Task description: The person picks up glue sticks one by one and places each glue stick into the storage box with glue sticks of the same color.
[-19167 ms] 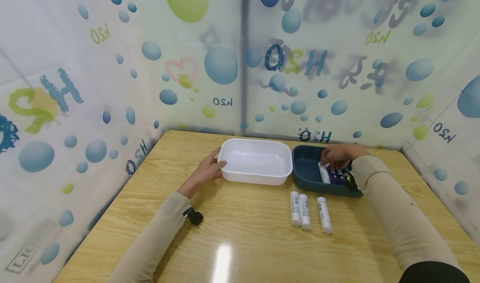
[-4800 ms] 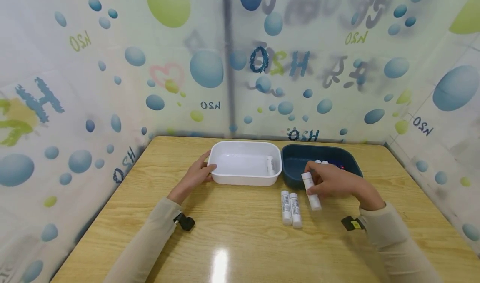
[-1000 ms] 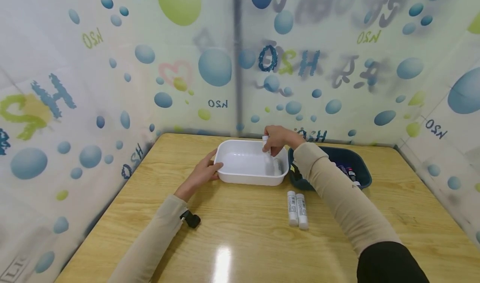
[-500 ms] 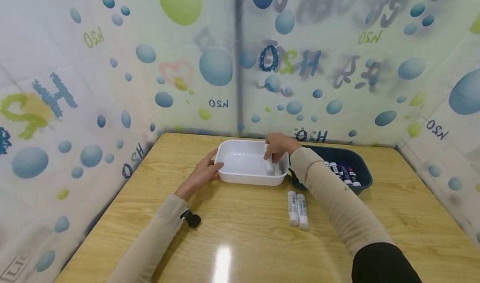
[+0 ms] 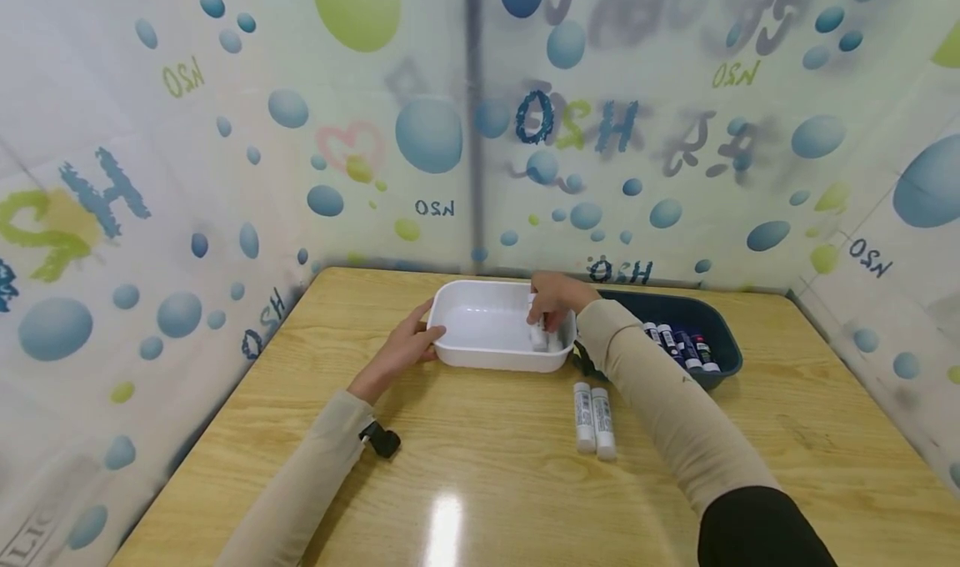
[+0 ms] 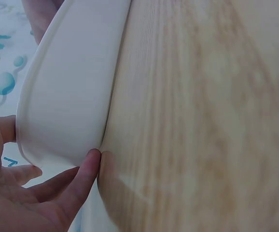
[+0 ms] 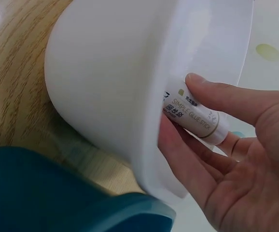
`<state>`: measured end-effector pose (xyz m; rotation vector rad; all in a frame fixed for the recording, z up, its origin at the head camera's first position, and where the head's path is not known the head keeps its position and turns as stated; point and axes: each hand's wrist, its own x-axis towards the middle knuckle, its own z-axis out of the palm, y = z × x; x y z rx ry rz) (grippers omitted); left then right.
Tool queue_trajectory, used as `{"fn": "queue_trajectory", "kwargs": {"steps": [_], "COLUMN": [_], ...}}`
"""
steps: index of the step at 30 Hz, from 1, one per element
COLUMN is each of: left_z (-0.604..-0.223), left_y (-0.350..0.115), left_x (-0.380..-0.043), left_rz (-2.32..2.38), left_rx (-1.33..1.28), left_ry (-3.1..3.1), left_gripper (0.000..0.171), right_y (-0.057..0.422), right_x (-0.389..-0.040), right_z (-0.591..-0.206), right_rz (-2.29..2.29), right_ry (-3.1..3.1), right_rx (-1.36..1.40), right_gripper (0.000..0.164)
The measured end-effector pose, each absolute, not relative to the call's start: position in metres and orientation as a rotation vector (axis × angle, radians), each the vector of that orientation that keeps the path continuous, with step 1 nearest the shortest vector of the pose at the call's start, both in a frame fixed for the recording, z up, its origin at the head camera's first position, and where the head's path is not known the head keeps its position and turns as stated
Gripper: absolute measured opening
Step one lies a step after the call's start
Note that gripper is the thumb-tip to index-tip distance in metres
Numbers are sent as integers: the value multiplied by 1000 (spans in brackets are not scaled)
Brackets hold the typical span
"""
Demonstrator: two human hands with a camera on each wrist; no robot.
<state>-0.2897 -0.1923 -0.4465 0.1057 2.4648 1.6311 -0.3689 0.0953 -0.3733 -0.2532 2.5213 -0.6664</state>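
In the head view a white plastic bin [image 5: 491,360] stands towards the back of the wooden table. My left hand [image 5: 401,348] holds its left end, thumb at the rim and fingers against the outer wall, as the left wrist view also shows. My right hand [image 5: 553,300] reaches inside the right end and grips a white glue stick [image 7: 193,115] between thumb and fingers; its label reads "SIMPLE GLUE STICK". Beside it in the bin lies another white glue stick [image 5: 555,343], partly hidden by the hand. Two more glue sticks [image 5: 583,418] lie side by side on the table in front.
Right of the white bin stands a dark blue bin [image 5: 723,333], partly behind my right forearm. Several white and dark purple tubes [image 5: 686,348] lie in it. A printed curtain [image 5: 360,242] hangs just behind the table [image 5: 360,500].
Since 19.2 s ago, one glue stick has left the table and another has appeared in the white bin. Over the last second my right hand lowered its glue stick into that bin.
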Motion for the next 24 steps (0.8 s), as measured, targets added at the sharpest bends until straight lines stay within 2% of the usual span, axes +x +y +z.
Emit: {"fn": "queue_trajectory", "kwargs": {"steps": [12, 20, 24], "left_z": [-446, -446, -446], "left_y": [-191, -192, -193], "left_x": [-291, -291, -291], "left_rz": [1616, 1606, 1610], "left_rx": [92, 110, 109], "left_ry": [2480, 2494, 2486], "left_gripper": [69, 69, 68], "right_y": [97, 93, 89], "right_x": [-367, -369, -371], "right_z": [-375, -380, -383], "right_rz": [-602, -505, -447], "right_ry": [2568, 2607, 2624], "right_rx": [-235, -169, -143], "right_gripper": [47, 26, 23]}}
